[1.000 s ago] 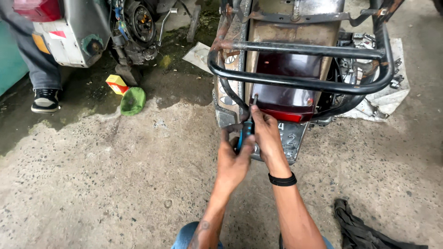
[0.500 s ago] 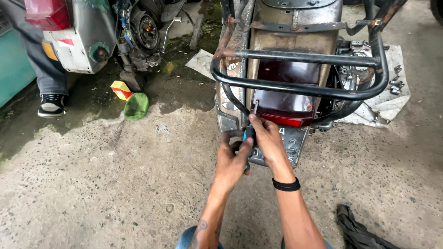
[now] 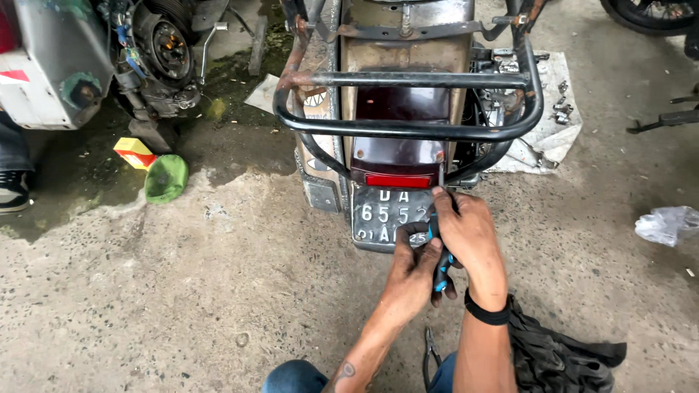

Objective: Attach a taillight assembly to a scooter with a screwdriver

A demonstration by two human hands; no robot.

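Outdoors on a rough concrete floor [image 3: 182,306], crouching behind the tail of a motorcycle. Wrapping both hands around a blue-handled screwdriver [image 3: 439,251]: right hand [image 3: 470,233] closed high on the handle, left hand [image 3: 415,273] closed lower, supporting it. Pointing the long axis almost upright, tip rising just above the right hand toward the lower right corner of the red tail light [image 3: 399,164], beside the number plate [image 3: 389,215]. Lying farther out: pliers [image 3: 431,349] and a dark rag [image 3: 553,349] near the knees, a green bowl [image 3: 166,178] well to the left.
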